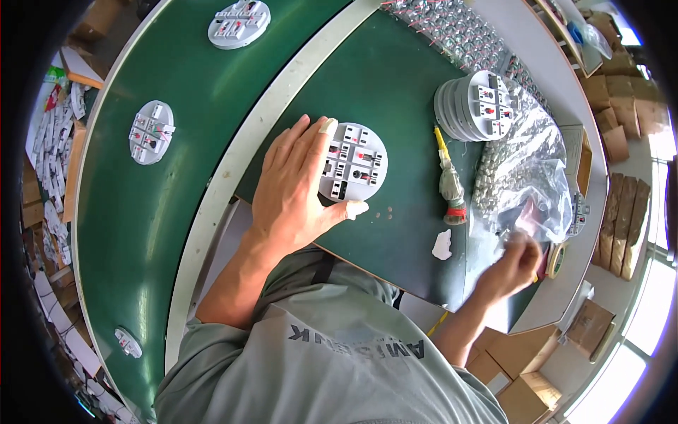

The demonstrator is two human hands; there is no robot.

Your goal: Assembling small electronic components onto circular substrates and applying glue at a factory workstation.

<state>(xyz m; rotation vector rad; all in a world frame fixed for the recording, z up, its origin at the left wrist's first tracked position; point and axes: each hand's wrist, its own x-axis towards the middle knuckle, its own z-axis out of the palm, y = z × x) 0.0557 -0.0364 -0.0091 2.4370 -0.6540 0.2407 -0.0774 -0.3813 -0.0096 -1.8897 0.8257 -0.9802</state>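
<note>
A round white plate (pixel 368 170) carrying several small black, white and red parts lies on the green worktop. Along its left side rests my left hand (pixel 293 187), fingers straight, with the index finger and thumb bracketing the rim; both tips wear pale coverings. My right hand (pixel 514 267) is at the lower right beside a clear plastic bag (pixel 540 194) of small metallic parts. Its fingers are curled together and blurred, so whatever may be between them is hidden. A stack of similar round plates (pixel 487 106) stands at the far right.
A tool with a yellow tip, wrapped body and red band (pixel 452 187) lies between plate and bag. A white scrap (pixel 442 244) is near it. Many small clear parts with red wires (pixel 452 32) line the back. Left, beyond a pale rail (pixel 212 194), a green belt-like surface (pixel 183 78) carries similar plates.
</note>
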